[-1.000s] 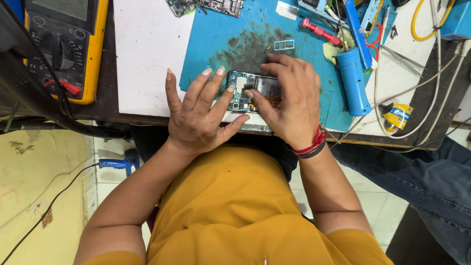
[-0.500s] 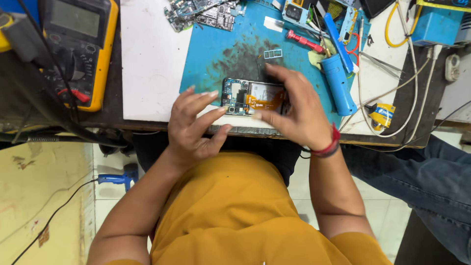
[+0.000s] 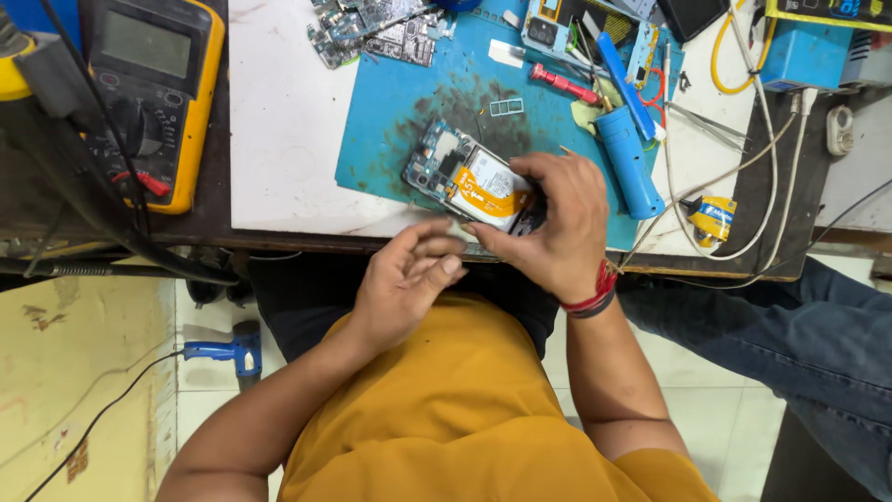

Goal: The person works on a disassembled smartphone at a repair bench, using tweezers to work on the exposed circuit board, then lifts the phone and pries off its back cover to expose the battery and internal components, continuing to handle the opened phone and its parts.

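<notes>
Loosely curled and empty, left hand (image 3: 409, 279) hovers below the opened phone (image 3: 469, 181) pinched in right hand (image 3: 557, 223).
Phone tilts over the blue mat's (image 3: 390, 121) near edge, multimeter (image 3: 153, 98) far left; inspection seems underway, needing a steady two-handed hold next.

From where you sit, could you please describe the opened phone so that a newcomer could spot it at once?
Start at the blue mat on the white bench top. At the mat's near edge, the right hand grips the phone, which lies back-off and tilted. Unlike the bare circuit boards at the mat's far edge, it shows a white battery crossed by an orange ribbon cable.
</notes>
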